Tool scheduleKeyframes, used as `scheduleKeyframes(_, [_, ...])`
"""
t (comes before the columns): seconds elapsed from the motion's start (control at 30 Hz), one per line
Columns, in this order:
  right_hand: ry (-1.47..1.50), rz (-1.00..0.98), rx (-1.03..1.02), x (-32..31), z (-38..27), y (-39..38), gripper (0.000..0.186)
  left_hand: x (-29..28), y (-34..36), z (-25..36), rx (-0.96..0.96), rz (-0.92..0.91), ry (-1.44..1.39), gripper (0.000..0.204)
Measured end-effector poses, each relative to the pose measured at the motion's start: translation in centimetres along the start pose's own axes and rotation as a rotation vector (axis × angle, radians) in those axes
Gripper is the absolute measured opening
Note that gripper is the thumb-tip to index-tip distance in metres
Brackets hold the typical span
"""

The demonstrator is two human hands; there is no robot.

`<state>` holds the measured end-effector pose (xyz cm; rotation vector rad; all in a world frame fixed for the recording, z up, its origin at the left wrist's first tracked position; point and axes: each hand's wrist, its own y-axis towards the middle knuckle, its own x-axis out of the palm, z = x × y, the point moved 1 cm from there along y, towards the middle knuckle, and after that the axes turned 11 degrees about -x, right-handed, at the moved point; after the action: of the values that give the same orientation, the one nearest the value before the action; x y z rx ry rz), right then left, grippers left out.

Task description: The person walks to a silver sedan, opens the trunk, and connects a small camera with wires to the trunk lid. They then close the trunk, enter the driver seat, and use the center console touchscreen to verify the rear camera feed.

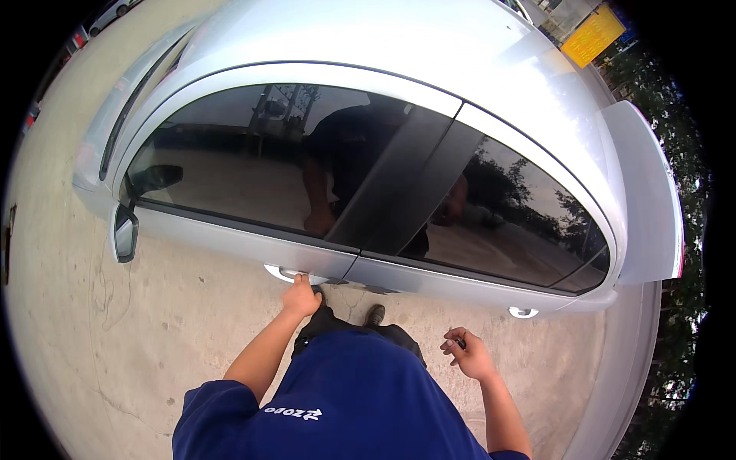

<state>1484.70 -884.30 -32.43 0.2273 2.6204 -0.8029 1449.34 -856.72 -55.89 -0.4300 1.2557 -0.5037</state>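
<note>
A silver car (414,42) fills the upper view, side-on, with dark windows (230,184) that reflect a person. My left hand (303,299) grips the front door handle (280,271), its fingers curled at the pale pull. My right hand (469,354) is held away from the car at my right side, fingers curled around a small dark object (460,343), too small to name for sure. The rear door handle (523,312) is above and to the right of that hand.
The side mirror (124,230) sticks out at the left. A raised silver panel (644,192) stands at the car's right end. My shoes (376,314) are on concrete pavement (138,337). Dark greenery (665,130) and a yellow sign (594,34) are beyond, with another vehicle at the top left.
</note>
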Motion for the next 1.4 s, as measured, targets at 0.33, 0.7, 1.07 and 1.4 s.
scheduleKeyframes(0.33, [-0.322, -0.1, -0.212, -11.2, -0.5, -1.7, 0.019, 5.2, 0.1, -1.2, -0.1, 0.058, -0.073, 0.073])
scheduleKeyframes(0.7, [-0.075, -0.223, -0.16, -14.1, 12.5, -4.3, 0.015, 9.5, -25.6, -15.9, -0.339, 0.235, 0.081, 0.086])
scheduleKeyframes(1.07, [-0.05, -0.525, -0.287, -0.2, 9.5, 3.4, 0.038, 12.0, -38.5, -22.9, -1.08, 1.325, -1.748, 0.062])
scheduleKeyframes(1.4, [-0.126, -0.685, -0.4, 16.9, -7.1, 19.6, 0.042, 9.3, -39.8, -40.3, -1.22, 1.467, -1.907, 0.065])
